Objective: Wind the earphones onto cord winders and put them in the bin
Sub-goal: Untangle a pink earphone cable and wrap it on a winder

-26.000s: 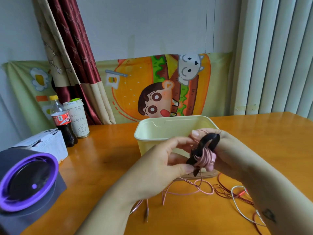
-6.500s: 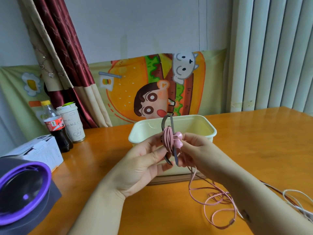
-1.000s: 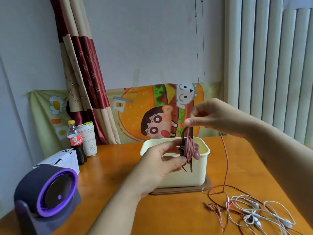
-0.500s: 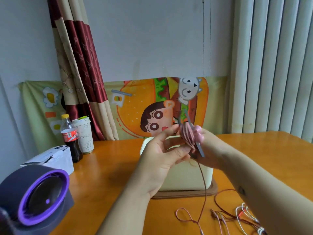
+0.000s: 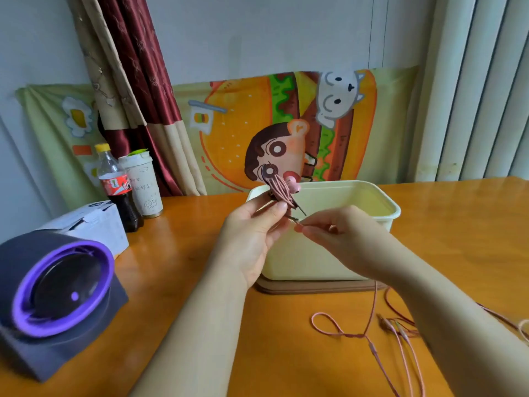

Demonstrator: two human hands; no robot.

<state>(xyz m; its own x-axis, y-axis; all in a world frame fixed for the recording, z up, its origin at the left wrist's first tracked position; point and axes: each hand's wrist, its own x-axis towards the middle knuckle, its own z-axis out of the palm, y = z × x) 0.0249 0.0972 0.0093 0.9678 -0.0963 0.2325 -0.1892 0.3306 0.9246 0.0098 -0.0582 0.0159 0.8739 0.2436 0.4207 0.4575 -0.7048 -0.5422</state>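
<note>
A bin (image 5: 320, 253) is set mid-table (image 5: 177, 267), with a bottle (image 5: 117, 187) and cup (image 5: 143, 184) placed far left beside a box (image 5: 94, 224), a fan (image 5: 57, 296) stationed nearer in front of these, and loose cords (image 5: 395, 336) laid before the bin at right.

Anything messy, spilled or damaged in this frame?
Nothing spilled or broken. The only disorder is loose earphone cords sprawled unwound on the table by the right forearm. The left hand holds the wound pink earphones above the bin; the right hand pinches the tail.
</note>
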